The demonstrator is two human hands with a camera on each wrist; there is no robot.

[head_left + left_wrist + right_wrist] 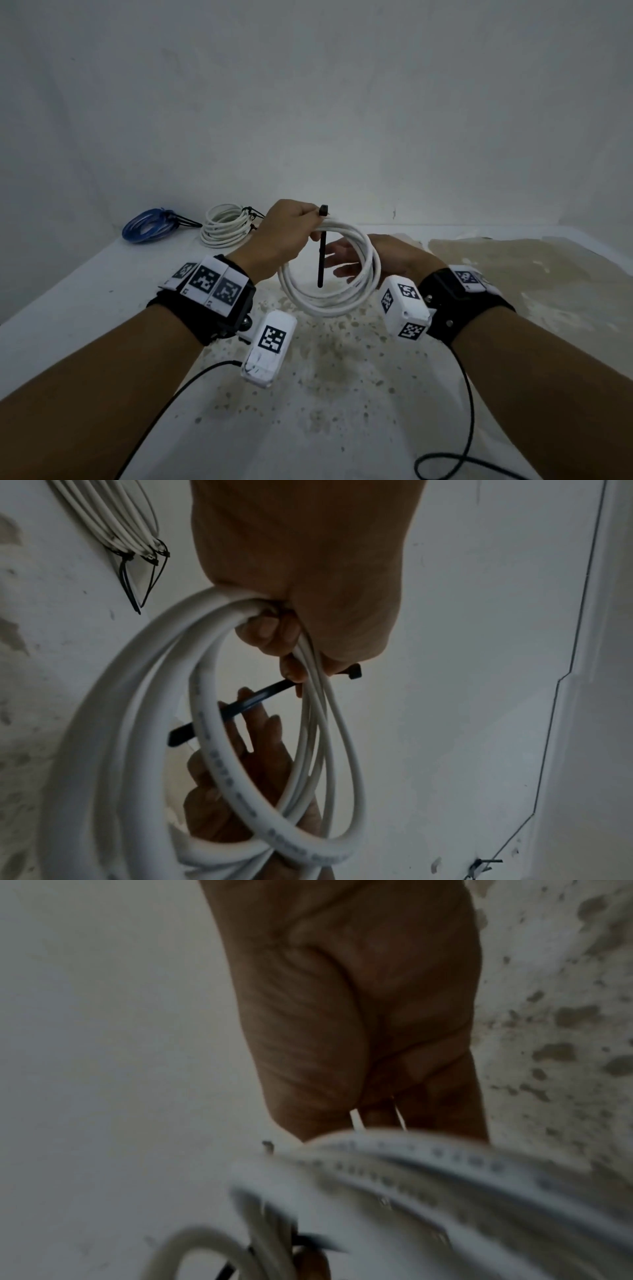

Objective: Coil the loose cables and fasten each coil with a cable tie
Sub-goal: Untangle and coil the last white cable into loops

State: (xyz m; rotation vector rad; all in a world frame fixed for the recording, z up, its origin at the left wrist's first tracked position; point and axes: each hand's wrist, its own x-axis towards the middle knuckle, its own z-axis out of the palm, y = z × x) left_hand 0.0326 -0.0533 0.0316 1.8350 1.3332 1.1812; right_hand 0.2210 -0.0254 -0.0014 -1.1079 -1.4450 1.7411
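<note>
My left hand [286,236] grips the top of the coil [334,270] above the table [102,274], fingers curled round the strands and pinching the tie [321,253] by its head so the strap hangs down through the coil. My right hand [356,262] sits just behind the coil, fingers spread and holding nothing. To do this well, I should keep the strands bunched tight, catch the strap's free end, bring it round every strand, and feed it squarely into the head before pulling snug.
</note>
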